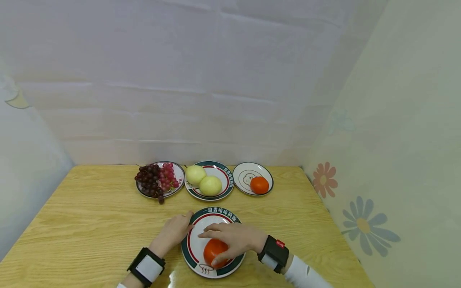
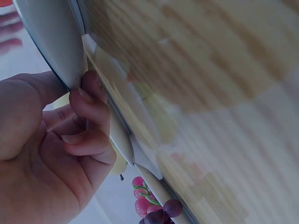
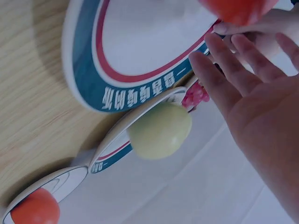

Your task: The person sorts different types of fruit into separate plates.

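Note:
A round plate point(image 1: 195, 242) with a green band and a red ring lies near the front of the table. On it, toward the near side, sits a tomato-like red fruit point(image 1: 211, 251). My left hand point(image 1: 174, 229) pinches the plate's left rim; in the left wrist view, the thumb lies on the rim and curled fingers point(image 2: 88, 105) are at its underside. Over the fruit hovers my right hand point(image 1: 237, 239), its fingers spread and fairly straight. In the right wrist view that palm point(image 3: 266, 102) faces the plate point(image 3: 140, 42), with the fruit point(image 3: 240, 9) beyond the fingers.
Three plates line the back edge: one with dark and pink grapes point(image 1: 149, 180), one with two pale yellow-green pears point(image 1: 210, 185), and a white one point(image 1: 243, 176) holding another red fruit point(image 1: 259, 185). White cloth point(image 1: 201, 80) hangs behind the wooden table point(image 1: 90, 228). A flowered wall point(image 1: 396, 160) stands right.

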The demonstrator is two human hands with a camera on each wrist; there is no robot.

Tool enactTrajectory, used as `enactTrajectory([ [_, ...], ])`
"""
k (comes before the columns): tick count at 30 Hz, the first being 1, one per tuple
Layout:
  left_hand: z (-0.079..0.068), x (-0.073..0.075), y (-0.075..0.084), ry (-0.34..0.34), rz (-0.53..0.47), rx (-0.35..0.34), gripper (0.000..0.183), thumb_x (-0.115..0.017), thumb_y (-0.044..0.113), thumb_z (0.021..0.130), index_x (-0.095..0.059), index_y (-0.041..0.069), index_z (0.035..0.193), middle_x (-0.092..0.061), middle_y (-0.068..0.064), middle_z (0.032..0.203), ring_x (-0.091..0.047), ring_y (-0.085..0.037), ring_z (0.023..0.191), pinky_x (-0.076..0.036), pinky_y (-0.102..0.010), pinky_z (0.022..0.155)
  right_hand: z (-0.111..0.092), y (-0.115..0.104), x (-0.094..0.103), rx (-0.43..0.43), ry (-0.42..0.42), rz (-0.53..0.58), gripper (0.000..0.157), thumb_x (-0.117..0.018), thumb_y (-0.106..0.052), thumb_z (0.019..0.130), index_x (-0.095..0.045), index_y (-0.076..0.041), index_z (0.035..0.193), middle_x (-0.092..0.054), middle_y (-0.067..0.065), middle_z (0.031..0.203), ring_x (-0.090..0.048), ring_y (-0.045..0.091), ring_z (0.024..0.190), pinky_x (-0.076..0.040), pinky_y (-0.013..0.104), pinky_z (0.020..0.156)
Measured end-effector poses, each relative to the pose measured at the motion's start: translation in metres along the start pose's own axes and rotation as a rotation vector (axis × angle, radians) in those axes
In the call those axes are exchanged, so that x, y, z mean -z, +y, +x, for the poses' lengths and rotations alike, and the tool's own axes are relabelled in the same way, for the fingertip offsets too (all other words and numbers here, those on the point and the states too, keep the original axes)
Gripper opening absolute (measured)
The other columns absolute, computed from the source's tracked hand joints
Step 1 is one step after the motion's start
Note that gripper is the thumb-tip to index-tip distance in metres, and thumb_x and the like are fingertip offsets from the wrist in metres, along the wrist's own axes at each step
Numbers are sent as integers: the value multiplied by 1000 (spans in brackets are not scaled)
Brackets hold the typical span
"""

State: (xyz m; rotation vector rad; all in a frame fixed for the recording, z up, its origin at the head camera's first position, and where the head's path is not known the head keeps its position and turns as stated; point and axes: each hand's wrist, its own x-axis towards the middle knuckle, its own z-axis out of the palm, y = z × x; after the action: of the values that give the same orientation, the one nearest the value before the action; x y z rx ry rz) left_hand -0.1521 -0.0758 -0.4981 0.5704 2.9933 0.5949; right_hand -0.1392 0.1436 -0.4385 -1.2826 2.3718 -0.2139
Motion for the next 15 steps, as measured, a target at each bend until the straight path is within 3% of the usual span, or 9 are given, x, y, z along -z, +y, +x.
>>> enactTrajectory([
  [4, 0, 1, 1, -14, -7, 11, 31, -67, 17, 85, -58, 2, 110, -67, -13, 78, -61, -23, 66, -49, -37, 53, -1, -2, -7, 104, -21, -17, 74, -67, -55, 76, -34, -33, 140, -41, -4, 138, -48, 8, 114, -48, 29, 92],
  [7, 0, 0, 0, -11, -8, 11, 31, -67, 16, 84, -57, 2, 110, -66, -13, 78, -61, -24, 66, -49, -38, 53, -1, -1, -12, 133, -20, -67, 72, -71, -49, 75, -39, -31, 136, -43, -4, 133, -48, 7, 109, -47, 24, 90],
  [15, 1, -1, 0, -5, 0, 5, 32, -67, 16, 85, -57, 1, 112, -67, -14, 80, -62, -24, 67, -50, -38, 54, 0, 4, -20, 87, 29, -81, 65, -76, -39, 74, -44, -33, 130, -46, -6, 123, -48, 5, 102, -46, 21, 85],
])
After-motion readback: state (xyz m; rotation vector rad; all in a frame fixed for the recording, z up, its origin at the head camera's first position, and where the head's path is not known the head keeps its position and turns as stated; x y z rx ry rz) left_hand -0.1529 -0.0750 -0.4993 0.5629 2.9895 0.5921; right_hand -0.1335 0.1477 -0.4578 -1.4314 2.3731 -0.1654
